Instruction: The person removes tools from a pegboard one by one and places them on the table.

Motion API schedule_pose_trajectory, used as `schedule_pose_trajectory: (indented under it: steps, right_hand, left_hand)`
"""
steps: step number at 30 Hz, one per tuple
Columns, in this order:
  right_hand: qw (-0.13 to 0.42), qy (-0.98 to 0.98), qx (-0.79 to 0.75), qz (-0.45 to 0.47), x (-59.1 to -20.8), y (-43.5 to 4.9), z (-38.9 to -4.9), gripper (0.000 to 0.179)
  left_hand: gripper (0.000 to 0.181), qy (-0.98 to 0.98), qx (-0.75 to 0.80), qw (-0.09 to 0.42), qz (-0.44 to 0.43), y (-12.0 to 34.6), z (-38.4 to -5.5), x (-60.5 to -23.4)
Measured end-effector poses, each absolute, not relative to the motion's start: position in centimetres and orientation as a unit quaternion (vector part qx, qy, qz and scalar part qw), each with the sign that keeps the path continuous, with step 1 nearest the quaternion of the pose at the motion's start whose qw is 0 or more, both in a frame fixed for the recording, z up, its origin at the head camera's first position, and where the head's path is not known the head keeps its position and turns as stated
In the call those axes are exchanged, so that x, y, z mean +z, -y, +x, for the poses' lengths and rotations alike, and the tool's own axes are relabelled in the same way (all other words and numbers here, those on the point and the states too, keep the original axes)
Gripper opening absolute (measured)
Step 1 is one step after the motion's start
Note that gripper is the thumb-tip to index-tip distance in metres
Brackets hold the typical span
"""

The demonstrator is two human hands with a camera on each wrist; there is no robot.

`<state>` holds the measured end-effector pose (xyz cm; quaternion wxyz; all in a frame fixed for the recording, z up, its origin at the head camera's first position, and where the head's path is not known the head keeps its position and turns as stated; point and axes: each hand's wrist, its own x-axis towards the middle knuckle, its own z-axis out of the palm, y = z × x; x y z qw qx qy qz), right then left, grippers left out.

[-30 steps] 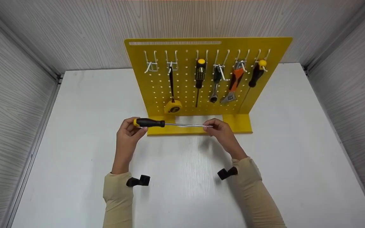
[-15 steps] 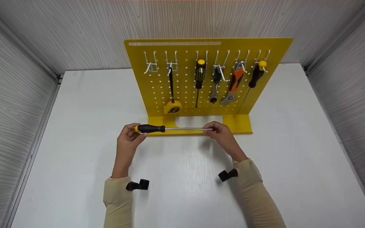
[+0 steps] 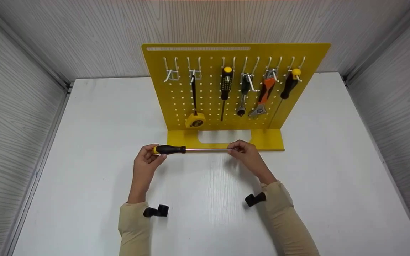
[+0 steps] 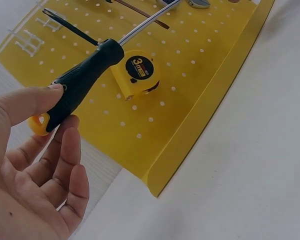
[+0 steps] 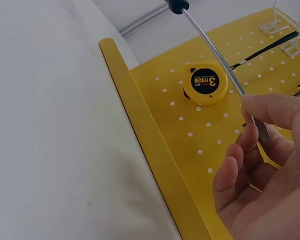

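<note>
A screwdriver (image 3: 171,149) with a black handle and yellow end lies level between both hands, in front of the yellow pegboard. My left hand (image 3: 145,164) pinches the handle near its yellow end, thumb on one side and fingers on the other. At the far end of the shaft, my right hand (image 3: 249,158) pinches the metal near the tip between thumb and fingers. The flat blade tip (image 5: 263,131) shows between those fingers in the right wrist view. In the left wrist view the handle (image 4: 85,82) slants up and away from the palm.
The pegboard (image 3: 212,122) stands at the back of the white table (image 3: 205,220). From its hooks hang a tape measure (image 3: 195,120), a screwdriver (image 3: 226,83), a ratchet wrench (image 3: 243,96), an adjustable wrench (image 3: 266,92) and another screwdriver (image 3: 290,84). The leftmost hook (image 3: 171,75) carries nothing.
Both hands have brought the screwdriver a little nearer to the body, and it now lies closer to level across the view. Both grips stay the same.
</note>
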<state>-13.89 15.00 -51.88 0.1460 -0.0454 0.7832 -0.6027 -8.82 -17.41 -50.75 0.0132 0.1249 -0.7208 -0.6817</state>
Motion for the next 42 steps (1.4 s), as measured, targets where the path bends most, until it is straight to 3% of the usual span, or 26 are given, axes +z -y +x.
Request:
schedule_pose_trajectory:
  steps: [30, 42]
  right_hand:
    - [0.178, -0.834, -0.515, -0.082, -54.0, -15.1, -13.7, 0.015]
    - [0.143, -0.852, -0.494, -0.095, -54.7, -14.9, -13.0, 0.01]
  left_hand:
    - [0.045, 0.758, -0.628, -0.026, 0.177, 18.2, -8.7, -53.7]
    - [0.039, 0.76, -0.623, -0.031, 0.182, 18.6, -8.2, -54.8]
